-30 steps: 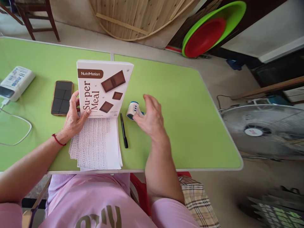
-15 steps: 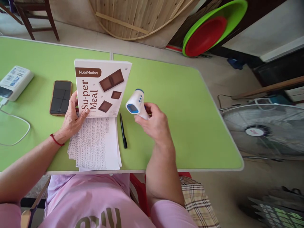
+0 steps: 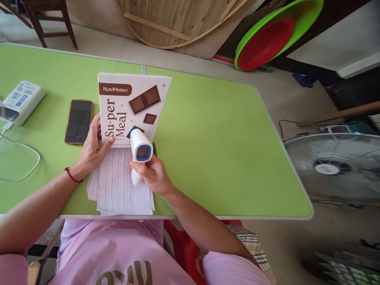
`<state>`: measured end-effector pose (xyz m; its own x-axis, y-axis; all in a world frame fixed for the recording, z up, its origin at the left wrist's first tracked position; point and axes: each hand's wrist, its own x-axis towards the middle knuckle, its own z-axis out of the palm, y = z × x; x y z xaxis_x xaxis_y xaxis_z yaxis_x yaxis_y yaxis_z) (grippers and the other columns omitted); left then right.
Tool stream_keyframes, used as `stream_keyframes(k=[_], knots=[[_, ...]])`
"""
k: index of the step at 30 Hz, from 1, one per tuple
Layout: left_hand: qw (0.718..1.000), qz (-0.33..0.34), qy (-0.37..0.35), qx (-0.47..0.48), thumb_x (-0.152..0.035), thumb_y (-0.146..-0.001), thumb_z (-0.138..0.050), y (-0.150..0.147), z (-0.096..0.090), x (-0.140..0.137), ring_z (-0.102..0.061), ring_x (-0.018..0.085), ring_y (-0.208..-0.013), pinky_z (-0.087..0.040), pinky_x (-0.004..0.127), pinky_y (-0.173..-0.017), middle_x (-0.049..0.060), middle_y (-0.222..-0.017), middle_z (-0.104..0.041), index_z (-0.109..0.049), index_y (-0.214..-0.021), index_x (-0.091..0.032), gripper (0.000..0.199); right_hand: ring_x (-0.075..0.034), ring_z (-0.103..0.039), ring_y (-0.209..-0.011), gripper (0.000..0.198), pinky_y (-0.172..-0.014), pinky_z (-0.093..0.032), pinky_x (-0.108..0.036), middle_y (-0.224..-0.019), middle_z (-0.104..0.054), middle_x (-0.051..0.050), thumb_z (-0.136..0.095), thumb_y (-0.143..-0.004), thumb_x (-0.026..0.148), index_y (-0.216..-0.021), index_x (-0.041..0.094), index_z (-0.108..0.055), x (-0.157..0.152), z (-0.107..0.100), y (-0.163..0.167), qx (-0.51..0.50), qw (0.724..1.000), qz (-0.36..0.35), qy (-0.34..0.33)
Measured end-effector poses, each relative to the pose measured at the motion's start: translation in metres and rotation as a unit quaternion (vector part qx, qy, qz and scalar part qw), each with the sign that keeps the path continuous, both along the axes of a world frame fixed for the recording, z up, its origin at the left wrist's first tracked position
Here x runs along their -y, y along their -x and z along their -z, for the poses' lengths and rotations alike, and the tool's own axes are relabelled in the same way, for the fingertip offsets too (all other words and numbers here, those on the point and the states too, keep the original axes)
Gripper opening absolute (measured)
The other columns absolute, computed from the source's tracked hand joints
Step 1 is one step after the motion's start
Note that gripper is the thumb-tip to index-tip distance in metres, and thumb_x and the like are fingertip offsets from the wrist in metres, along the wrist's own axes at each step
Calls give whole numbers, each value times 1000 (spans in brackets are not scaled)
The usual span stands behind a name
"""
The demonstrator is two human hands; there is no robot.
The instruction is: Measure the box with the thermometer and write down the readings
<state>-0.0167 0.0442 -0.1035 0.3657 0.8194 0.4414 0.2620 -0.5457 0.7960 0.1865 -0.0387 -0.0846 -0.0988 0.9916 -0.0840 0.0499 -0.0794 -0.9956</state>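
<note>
my right hand (image 3: 154,174) is closed round the handle of a white thermometer (image 3: 141,140), a grip that, i judge, is chosen to set its blue-rimmed screen facing me and its other end towards the box (image 3: 142,85); whether the two touch, i cannot tell. my left hand (image 3: 93,144) grips that box at its lower left corner, thumb across the front, fingers at the edge, apparently to prop it tilted with the printed face in view. papers (image 3: 114,182) covered in rows of writing lie stacked below, by the near edge of the table. a dark pen (image 3: 154,149), mostly hidden, shows just beside the thermometer. a phone (image 3: 78,121) lies flat, left of the box; a power bank (image 3: 22,101) sits further left. the surface is a green table (image 3: 225,150) with pale edging and a seam beyond the box. in the room, a fan (image 3: 327,168) stands off to the right; past the far edge are a wooden chair (image 3: 56,19), a round wooden board (image 3: 166,23), and a red basin (image 3: 265,45) set against a larger green basin (image 3: 308,16).
</note>
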Motion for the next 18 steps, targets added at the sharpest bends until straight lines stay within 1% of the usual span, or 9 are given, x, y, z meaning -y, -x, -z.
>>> stream_keyframes(k=[4, 6, 8, 10, 12, 16, 18], knots=[[999, 17, -25, 14, -51, -104, -55, 1, 0, -2, -50, 30, -140, -53, 43, -110, 15, -148, -50, -22, -158, -29, 67, -14, -55, -63, 25, -61, -48, -32, -70, -58, 3, -69, -79, 44, -79, 23, -55, 1, 3, 4, -28, 999, -16, 11], [999, 19, -27, 15, -51, -104, -55, 2, 1, -2, -49, 30, -142, -53, 42, -111, 16, -154, -45, -22, -159, -29, 68, -15, -56, -63, 26, -63, -50, -34, -71, -58, 3, -70, -78, 45, -80, 24, -55, 1, 5, 6, -36, 999, -9, 21], [1000, 12, -24, 9, -50, -104, -56, 3, 2, -3, -46, 31, -144, -51, 43, -113, 16, -160, -37, -23, -160, -29, 69, -16, -57, -64, 27, -63, -51, -35, -71, -59, 2, -71, -77, 46, -80, 24, -56, 0, 7, 5, -38, 999, -1, 33], [1000, 1, -29, -1, -51, -103, -56, 4, 3, -3, -43, 31, -146, -48, 44, -116, 15, -164, -33, -24, -161, -29, 69, -16, -57, -64, 27, -63, -51, -36, -69, -58, 2, -71, -75, 47, -78, 24, -57, 0, 9, 4, -37, 998, 6, 45], [999, -5, -39, -8, -51, -103, -56, 5, 4, -3, -43, 31, -146, -47, 45, -117, 15, -163, -34, -24, -161, -29, 69, -16, -56, -63, 27, -62, -50, -36, -67, -58, 2, -72, -74, 46, -75, 24, -57, -1, 10, 3, -35, 998, 11, 51], [999, 10, -41, 0, -46, -105, -55, 5, 2, -4, -49, 29, -141, -53, 41, -111, 15, -157, -44, -23, -162, -29, 68, -15, -54, -61, 28, -62, -48, -36, -66, -57, 3, -73, -71, 47, -72, 24, -57, -2, 10, 4, -46, 997, 16, 55], [999, 12, -42, 3, -46, -105, -55, 4, 1, -5, -50, 29, -140, -54, 40, -109, 15, -157, -44, -23, -162, -29, 68, -15, -54, -62, 29, -63, -48, -36, -67, -57, 3, -74, -71, 48, -72, 24, -58, -3, 10, 4, -48, 997, 18, 58]])
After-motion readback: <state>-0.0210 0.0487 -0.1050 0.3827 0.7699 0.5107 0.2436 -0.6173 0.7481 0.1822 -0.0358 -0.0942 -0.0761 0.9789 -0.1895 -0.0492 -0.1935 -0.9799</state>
